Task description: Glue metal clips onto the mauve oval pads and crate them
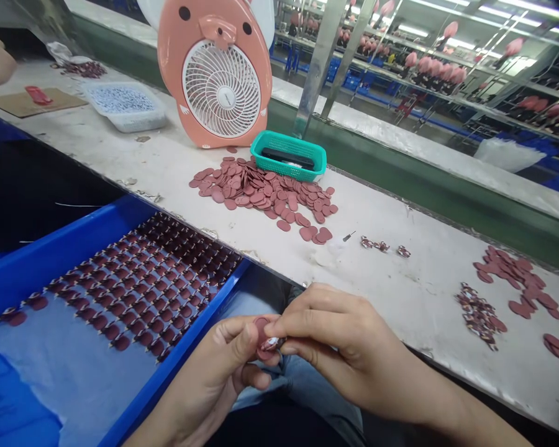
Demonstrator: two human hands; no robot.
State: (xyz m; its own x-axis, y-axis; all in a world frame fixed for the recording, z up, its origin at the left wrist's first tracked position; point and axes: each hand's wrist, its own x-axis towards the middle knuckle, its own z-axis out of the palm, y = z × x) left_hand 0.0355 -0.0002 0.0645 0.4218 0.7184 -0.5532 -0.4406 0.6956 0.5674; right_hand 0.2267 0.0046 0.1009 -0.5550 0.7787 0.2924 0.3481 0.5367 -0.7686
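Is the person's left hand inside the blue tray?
No, the left hand is outside the blue tray, holding a reddish oval piece that the right hand is also handling.

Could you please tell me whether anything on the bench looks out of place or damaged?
The white bench looks worn, with ragged patches along its near edge. The maroon ovals lie loosely heaped beside the green basket, though not clearly spilled.

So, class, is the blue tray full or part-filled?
Part-filled: in the blue tray, rows of red pieces cover only some of the lining.
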